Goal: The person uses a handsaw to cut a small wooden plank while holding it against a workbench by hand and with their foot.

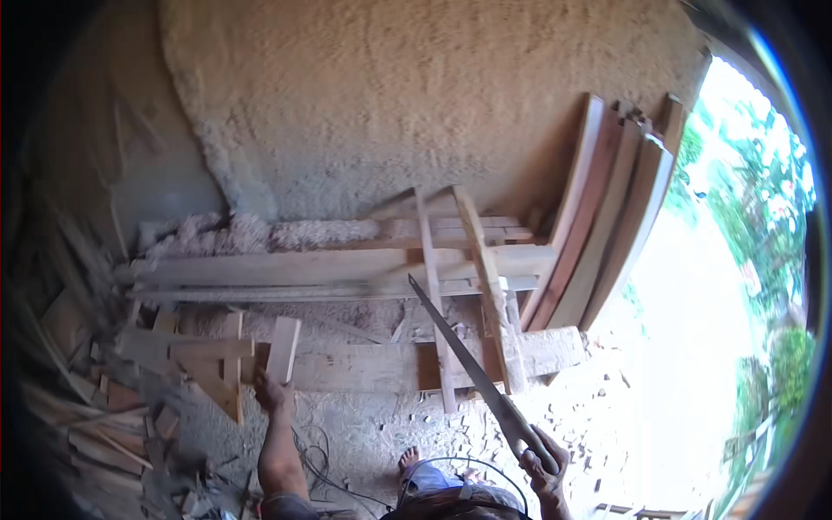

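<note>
My right hand (542,464) is closed round the handle of a handsaw (459,351), whose long blade slants up and to the left toward the planks. My left hand (273,390) is closed on the lower end of a short pale wood piece (282,345), just right of some cut boards (208,350). Two narrow upright strips, a paler one (485,295) and a thinner one (428,260), lean across long horizontal planks (338,270) behind the saw.
Several long boards (607,217) lean against the rough wall (390,87) at the right. Scrap wood (95,433) is piled at the left. A cable (316,472) and wood chips lie on the floor (416,425) by my bare feet. A bright opening with greenery (754,199) is at far right.
</note>
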A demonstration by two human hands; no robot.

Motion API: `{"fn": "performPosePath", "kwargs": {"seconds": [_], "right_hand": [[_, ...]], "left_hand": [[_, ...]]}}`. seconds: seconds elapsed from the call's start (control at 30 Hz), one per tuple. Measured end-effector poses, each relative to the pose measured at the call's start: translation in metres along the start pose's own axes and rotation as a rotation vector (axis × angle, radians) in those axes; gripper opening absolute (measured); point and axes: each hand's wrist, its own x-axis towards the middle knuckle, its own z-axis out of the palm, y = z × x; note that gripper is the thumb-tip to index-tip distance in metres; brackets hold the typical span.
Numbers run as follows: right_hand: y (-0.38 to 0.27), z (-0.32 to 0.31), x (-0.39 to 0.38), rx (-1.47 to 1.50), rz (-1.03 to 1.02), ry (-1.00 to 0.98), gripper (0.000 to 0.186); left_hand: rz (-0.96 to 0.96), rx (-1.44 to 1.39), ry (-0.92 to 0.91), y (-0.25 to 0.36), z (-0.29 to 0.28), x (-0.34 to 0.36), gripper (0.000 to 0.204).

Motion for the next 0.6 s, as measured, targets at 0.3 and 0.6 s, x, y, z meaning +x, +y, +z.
{"fn": "performPosePath", "kwargs": {"seconds": [0.3, 0.6], "right_hand": [[0.008, -0.014, -0.003, 0.171, 0.032, 0.191, 0.060], [0.029, -0.049, 0.005, 0.309, 0.070, 0.380, 0.055]], "left_hand": [[0.150, -0.863, -0.364, 0.069, -0.031, -0.042, 0.073], [0.773, -0.777, -0.779, 0.260, -0.015, -0.101, 0.091]]}}
